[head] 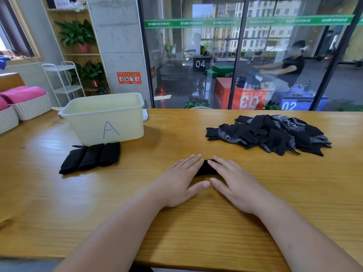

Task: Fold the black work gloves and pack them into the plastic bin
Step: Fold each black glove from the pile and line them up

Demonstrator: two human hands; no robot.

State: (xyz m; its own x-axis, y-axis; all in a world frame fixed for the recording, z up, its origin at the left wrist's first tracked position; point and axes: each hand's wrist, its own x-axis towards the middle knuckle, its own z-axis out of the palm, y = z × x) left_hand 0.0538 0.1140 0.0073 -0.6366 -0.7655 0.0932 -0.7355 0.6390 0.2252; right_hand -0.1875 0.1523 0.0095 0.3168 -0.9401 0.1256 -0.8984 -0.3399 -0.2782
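Observation:
A folded black glove (206,168) lies on the wooden table (176,222) in front of me, mostly covered by my hands. My left hand (181,178) presses flat on its left side and my right hand (234,181) presses flat on its right side, fingers straight. Three folded black gloves (91,157) lie side by side in front of the pale yellow plastic bin (106,118), which is marked "A" and looks empty. A loose pile of unfolded black gloves (273,134) sits at the far right of the table.
White woven baskets (29,108) with pink rolled towels stand at the far left. A glass wall runs behind the table's far edge. A white wire cart (62,83) and plant shelves stand beyond the bin.

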